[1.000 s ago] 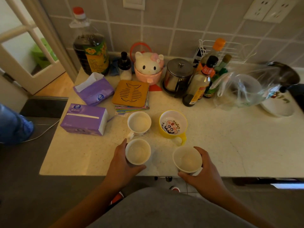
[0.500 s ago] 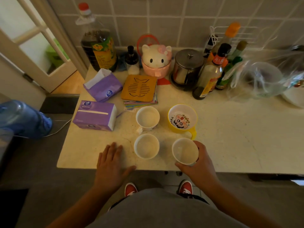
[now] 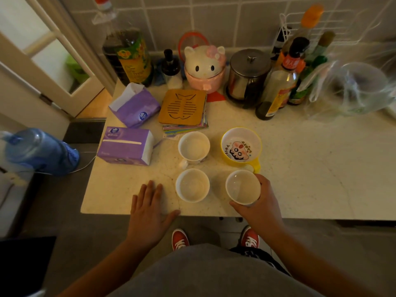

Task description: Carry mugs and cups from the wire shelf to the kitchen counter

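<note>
Four cups stand on the pale kitchen counter [image 3: 310, 172]. A white mug [image 3: 194, 146] and a yellow cartoon mug [image 3: 241, 145] form the far row. In the near row a white cup [image 3: 192, 185] stands alone, a little right of my left hand [image 3: 150, 211], which lies flat on the counter edge with fingers spread. My right hand [image 3: 259, 209] wraps around the other white cup [image 3: 243, 187], which rests on the counter. The wire shelf is outside the view.
Two purple tissue packs [image 3: 125, 146] lie at the left. A wooden fish trivet [image 3: 182, 107], a cat-shaped jar [image 3: 204, 67], a steel canister [image 3: 246, 78], oil and sauce bottles [image 3: 278, 91] and a plastic bag [image 3: 351, 88] line the back. A blue water jug [image 3: 40, 151] lies left of the counter.
My left hand let go of the left near cup and came to rest flat on the counter edge. My right hand set its cup down on the counter and still grips it.
</note>
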A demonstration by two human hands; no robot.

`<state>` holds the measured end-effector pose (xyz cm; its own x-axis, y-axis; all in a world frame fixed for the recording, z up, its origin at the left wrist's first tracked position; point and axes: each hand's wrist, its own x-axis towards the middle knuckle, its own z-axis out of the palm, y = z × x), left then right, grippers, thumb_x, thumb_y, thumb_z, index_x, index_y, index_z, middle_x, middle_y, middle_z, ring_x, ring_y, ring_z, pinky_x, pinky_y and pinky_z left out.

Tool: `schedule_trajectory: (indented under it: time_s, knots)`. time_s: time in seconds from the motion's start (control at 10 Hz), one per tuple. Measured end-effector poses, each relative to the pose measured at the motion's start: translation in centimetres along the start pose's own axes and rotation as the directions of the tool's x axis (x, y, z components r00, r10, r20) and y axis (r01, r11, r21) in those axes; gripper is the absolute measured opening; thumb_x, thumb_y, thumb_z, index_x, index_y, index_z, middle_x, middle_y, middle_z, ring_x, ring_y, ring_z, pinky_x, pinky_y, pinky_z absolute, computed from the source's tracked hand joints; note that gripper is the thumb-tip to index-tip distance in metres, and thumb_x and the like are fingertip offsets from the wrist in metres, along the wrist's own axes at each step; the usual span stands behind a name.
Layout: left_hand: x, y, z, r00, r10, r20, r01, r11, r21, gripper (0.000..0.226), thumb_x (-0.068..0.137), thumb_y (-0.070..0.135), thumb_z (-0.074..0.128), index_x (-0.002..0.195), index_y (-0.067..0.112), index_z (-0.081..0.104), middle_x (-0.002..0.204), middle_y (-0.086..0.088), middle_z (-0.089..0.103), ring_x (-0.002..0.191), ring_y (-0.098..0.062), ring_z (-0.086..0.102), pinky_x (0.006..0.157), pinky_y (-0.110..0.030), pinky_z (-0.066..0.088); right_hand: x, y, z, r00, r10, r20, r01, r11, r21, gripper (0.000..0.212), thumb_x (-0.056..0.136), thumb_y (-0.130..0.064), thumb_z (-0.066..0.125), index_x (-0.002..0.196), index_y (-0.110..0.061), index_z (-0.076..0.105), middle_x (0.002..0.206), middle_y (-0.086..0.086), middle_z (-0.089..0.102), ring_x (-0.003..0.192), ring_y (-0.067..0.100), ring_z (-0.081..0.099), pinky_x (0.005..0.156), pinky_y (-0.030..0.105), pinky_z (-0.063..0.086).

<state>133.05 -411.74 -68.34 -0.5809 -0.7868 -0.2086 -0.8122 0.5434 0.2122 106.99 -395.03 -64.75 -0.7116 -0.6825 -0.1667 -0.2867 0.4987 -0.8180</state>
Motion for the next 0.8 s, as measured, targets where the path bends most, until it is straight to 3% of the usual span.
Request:
schedule_trajectory:
  time_s: [0.1, 0.5, 0.6, 0.7, 0.8]
  knots:
    - [0.0, 0.1, -0.2, 1.0, 0.004, 0.003, -0.004, 1.0, 0.013, 0.094, 0.081, 0.083, 0.032, 0.152, 0.022, 0.02, 0.163, -0.01, 0.015, 0.149, -0.028, 0.007, 0.116, -0.052, 0.013, 0.0, 0.1, 0.3, 1.0, -0.013, -0.004, 0.013, 1.0, -0.001, 0.094, 0.05, -0.056, 0.084, 0.114, -0.073, 0.018, 0.109, -0.058, 0.031, 0.105, -0.028, 0.039, 0.069, 0.01, 0.035]
    - [0.1, 0.2, -0.4, 1.0, -0.006, 0.012, 0.006, 1.0, 0.02, 0.093, 0.081, 0.081, 0.037, 0.151, 0.023, 0.022, 0.162, -0.01, 0.018, 0.148, -0.029, 0.012, 0.115, -0.053, 0.018, 0.0, 0.4, 0.3, 1.0, -0.004, -0.012, 0.004, 1.0, -0.018, 0.094, 0.051, -0.056, 0.084, 0.119, -0.069, 0.02, 0.113, -0.055, 0.031, 0.108, -0.032, 0.034, 0.069, 0.009, 0.034]
    - [0.1, 0.3, -0.4, 1.0, -0.002, 0.003, 0.001, 1.0, 0.031, 0.093, 0.08, 0.081, 0.038, 0.15, 0.022, 0.023, 0.161, -0.011, 0.018, 0.148, -0.03, 0.013, 0.115, -0.052, 0.017, 0.0, 0.4, 0.0, 1.0, -0.01, 0.018, 0.01, 0.999, -0.032, 0.097, 0.052, -0.056, 0.084, 0.125, -0.065, 0.021, 0.114, -0.051, 0.033, 0.109, -0.029, 0.036, 0.072, 0.011, 0.036]
    - [-0.1, 0.7, -1.0, 1.0, -0.014, -0.016, 0.013, 1.0, -0.025, 0.089, 0.08, 0.075, 0.047, 0.147, 0.018, 0.032, 0.158, -0.012, 0.027, 0.146, -0.031, 0.02, 0.115, -0.052, 0.022, -0.4, 0.1, -0.4, 0.997, 0.009, 0.076, -0.006, 0.999, -0.038, 0.111, 0.051, -0.056, 0.085, 0.142, -0.044, 0.021, 0.13, -0.026, 0.04, 0.112, -0.009, 0.044, 0.087, 0.026, 0.043]
    - [-1.7, 1.2, -1.2, 0.997, -0.009, -0.073, -0.001, 0.991, -0.137, 0.069, 0.082, 0.06, 0.058, 0.136, 0.019, 0.046, 0.142, -0.007, 0.049, 0.132, -0.026, 0.04, 0.107, -0.047, 0.037, -1.2, -1.2, -2.8, 0.999, -0.008, 0.043, 0.01, 0.999, -0.046, 0.106, 0.054, -0.062, 0.081, 0.141, -0.041, 0.025, 0.132, -0.02, 0.041, 0.113, 0.001, 0.047, 0.083, 0.018, 0.042]
